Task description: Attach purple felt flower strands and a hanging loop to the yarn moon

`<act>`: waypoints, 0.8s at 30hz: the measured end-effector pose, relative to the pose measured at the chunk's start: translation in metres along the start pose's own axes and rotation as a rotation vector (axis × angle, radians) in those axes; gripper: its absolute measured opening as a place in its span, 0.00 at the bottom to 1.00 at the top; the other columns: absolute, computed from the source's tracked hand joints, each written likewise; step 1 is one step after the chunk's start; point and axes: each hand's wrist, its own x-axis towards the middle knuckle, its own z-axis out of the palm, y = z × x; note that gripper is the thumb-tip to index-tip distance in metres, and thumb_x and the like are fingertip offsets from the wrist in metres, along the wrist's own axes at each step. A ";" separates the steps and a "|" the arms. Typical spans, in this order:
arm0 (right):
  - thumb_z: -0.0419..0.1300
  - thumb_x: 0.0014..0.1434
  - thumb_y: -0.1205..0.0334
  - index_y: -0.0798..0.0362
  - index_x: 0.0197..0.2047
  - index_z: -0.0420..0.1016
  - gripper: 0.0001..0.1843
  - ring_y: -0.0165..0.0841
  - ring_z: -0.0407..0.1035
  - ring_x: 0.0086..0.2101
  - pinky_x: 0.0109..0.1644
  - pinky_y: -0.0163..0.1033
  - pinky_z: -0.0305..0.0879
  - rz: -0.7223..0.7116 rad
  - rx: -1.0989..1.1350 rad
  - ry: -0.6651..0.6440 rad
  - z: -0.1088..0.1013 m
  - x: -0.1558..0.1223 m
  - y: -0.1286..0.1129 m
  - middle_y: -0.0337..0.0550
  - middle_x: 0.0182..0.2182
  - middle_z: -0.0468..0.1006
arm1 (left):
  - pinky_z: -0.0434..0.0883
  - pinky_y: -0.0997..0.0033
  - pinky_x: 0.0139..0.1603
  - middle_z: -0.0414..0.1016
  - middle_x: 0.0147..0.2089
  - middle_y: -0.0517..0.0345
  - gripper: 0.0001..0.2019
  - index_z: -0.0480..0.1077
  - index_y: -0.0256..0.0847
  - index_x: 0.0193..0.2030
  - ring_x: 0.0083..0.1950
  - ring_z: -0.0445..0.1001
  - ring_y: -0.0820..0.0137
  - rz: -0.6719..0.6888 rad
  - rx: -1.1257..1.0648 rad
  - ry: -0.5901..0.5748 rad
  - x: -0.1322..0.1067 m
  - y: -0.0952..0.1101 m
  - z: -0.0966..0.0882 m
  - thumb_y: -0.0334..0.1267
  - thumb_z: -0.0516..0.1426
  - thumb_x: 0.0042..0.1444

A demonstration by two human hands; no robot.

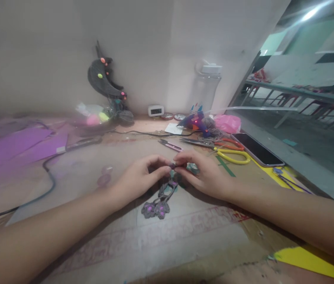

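My left hand (150, 172) and my right hand (194, 170) meet at the middle of the table, thumbs and fingertips pinched together. Between them is a small dark purplish piece of crochet work, mostly covered by the fingers. From just below my fingertips, grey crocheted cords run down to two grey crochet flowers (155, 209) with purple centres, lying on the table. Just beyond my hands lie pink-handled thread snips (171, 146). Scissors with yellow and orange handles (233, 154) rest to the right of them, near my right hand.
A blue glue gun (198, 122) with a lit red light stands at the back, beside a pink bag (227, 123). A phone (257, 150) lies on the right edge. A black cable (53, 181) curves across the left. Against the wall are a small clock (156, 111), a bottle (206, 88) and a grey crescent ornament (98, 79).
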 end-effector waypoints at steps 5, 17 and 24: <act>0.58 0.60 0.68 0.51 0.45 0.67 0.09 0.30 0.73 0.33 0.38 0.36 0.70 0.020 0.017 -0.005 0.002 0.000 0.001 0.42 0.35 0.78 | 0.71 0.74 0.42 0.80 0.38 0.61 0.08 0.74 0.43 0.42 0.39 0.77 0.70 0.007 0.019 0.018 -0.003 0.004 0.001 0.40 0.58 0.57; 0.58 0.62 0.65 0.51 0.45 0.68 0.08 0.31 0.73 0.35 0.40 0.37 0.69 0.076 0.068 -0.029 0.005 0.001 -0.002 0.42 0.35 0.78 | 0.71 0.74 0.37 0.81 0.36 0.60 0.10 0.78 0.43 0.39 0.36 0.77 0.69 -0.024 0.073 0.064 -0.002 0.006 0.000 0.45 0.59 0.56; 0.57 0.61 0.66 0.51 0.45 0.69 0.08 0.31 0.73 0.36 0.41 0.37 0.69 0.055 0.042 -0.022 0.006 0.002 -0.001 0.42 0.36 0.79 | 0.69 0.74 0.32 0.81 0.36 0.58 0.12 0.77 0.42 0.39 0.33 0.75 0.69 -0.057 0.090 0.058 -0.002 0.005 0.001 0.47 0.58 0.57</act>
